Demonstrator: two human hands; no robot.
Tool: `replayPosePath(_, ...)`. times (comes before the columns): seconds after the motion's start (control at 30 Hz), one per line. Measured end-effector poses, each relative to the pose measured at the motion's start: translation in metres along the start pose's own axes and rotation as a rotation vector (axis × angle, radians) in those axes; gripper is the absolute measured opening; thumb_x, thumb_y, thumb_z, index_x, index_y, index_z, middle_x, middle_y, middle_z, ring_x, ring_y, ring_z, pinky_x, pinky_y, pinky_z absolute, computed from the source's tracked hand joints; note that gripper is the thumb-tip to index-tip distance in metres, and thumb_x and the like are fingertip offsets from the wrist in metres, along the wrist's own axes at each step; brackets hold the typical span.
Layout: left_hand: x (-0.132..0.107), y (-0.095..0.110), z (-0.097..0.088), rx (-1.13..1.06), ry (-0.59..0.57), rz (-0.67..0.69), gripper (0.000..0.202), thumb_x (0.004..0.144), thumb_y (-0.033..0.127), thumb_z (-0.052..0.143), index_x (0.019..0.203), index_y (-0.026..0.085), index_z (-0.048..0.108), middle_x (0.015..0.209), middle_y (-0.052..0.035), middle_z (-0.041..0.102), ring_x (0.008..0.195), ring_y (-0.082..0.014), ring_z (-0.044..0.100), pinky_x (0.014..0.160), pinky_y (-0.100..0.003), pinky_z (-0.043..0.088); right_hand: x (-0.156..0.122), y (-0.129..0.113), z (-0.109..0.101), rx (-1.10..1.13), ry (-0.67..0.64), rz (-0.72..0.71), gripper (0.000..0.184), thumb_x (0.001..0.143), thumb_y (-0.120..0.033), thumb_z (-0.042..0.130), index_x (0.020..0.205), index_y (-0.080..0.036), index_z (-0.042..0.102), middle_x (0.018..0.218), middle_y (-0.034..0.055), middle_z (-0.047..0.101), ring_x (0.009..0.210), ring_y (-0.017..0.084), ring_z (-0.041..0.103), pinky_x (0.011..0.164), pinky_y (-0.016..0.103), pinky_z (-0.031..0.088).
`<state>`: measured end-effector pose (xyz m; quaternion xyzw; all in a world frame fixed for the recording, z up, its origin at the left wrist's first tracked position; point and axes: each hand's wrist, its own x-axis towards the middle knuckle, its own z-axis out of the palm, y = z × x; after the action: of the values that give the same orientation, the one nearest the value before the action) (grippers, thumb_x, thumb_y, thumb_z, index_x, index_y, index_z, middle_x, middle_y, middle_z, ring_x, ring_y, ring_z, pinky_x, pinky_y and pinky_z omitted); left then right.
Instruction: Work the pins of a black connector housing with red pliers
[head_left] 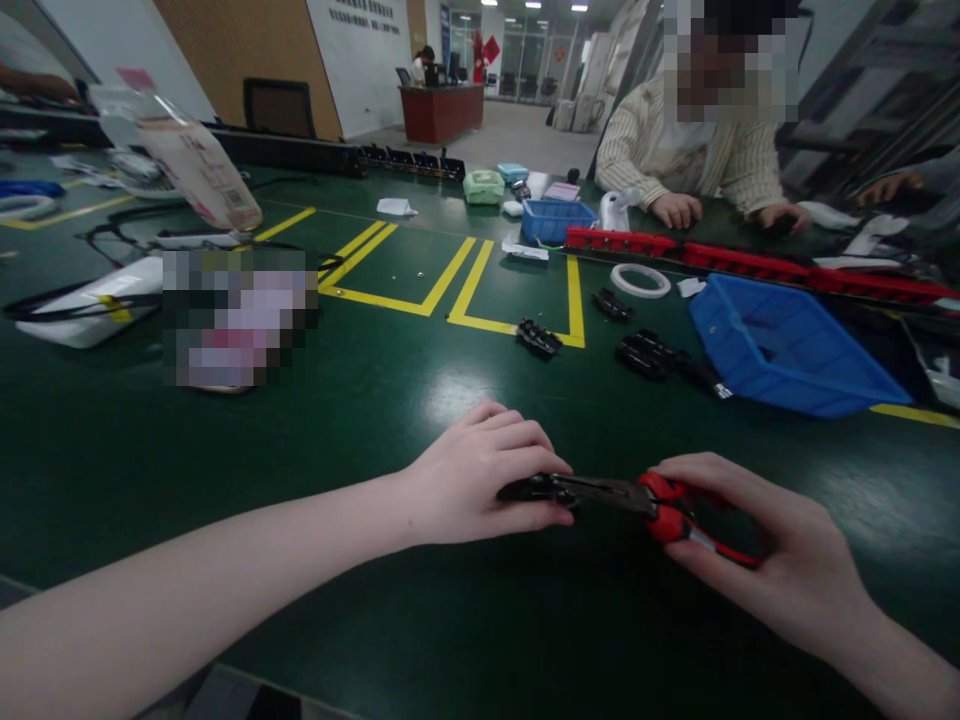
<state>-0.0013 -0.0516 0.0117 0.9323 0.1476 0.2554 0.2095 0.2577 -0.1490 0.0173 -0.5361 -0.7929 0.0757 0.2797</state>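
My left hand (484, 478) rests on the green table and pinches a small black plastic part (534, 489) between thumb and fingers. My right hand (757, 545) grips the red handles of a pair of pliers (660, 503). The dark jaws of the pliers reach left and meet the black part. Both hands sit close together near the front of the table (375, 400).
More black parts (538, 337) (651, 354) lie beyond my hands, beside a tilted blue bin (787, 345). A white tape ring (640, 280), a second blue bin (555, 218) and a red rail (742, 262) lie farther back. A person in a striped shirt (690, 150) sits across the table.
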Motion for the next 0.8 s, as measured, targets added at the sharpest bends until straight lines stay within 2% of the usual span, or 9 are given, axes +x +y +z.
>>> replayPosePath(0.13,0.0000,0.0019,0.0002,-0.086,0.037,0.001,0.013,0.088,0.026,0.059,0.096,0.017,0.065,0.089,-0.0004,0.066,0.083,-0.0124,0.059,0.078,-0.029,0.036,-0.0013,-0.0042,0.0036,0.044,0.027,0.056,0.030,0.079,-0.043,0.060,0.105,-0.029,0.057,0.095,0.0016,0.066,0.079,0.017,0.065,0.068,0.028,0.053)
replayPosePath(0.33,-0.0005,0.0029,0.0000,-0.218,0.096,0.014,0.010,0.088,0.021,0.057,0.090,0.015,0.066,0.086,-0.0013,0.067,0.080,-0.0113,0.061,0.079,-0.027,0.039,-0.0022,-0.0043,0.0056,0.062,0.057,0.076,0.031,0.077,-0.047,0.061,0.103,-0.031,0.059,0.095,0.0003,0.067,0.080,0.018,0.064,0.068,0.028,0.053)
replayPosePath(0.63,0.0012,0.0034,-0.0034,-0.169,-0.027,0.002,0.015,0.089,0.020,0.048,0.081,0.015,0.059,0.079,-0.0003,0.060,0.077,-0.0121,0.055,0.078,-0.028,0.037,-0.0016,-0.0023,0.0045,0.066,0.048,0.074,0.031,0.077,-0.044,0.062,0.103,-0.028,0.059,0.095,0.0011,0.067,0.080,0.019,0.065,0.067,0.031,0.054)
replayPosePath(0.8,0.0013,0.0033,-0.0020,-0.099,-0.065,0.010,0.015,0.086,0.021,0.052,0.073,0.014,0.057,0.075,0.0012,0.057,0.075,-0.0117,0.052,0.080,-0.029,0.035,-0.0011,-0.0036,0.0040,0.080,0.036,0.072,0.030,0.078,-0.043,0.061,0.104,-0.029,0.058,0.095,0.0014,0.066,0.081,0.018,0.065,0.068,0.030,0.052)
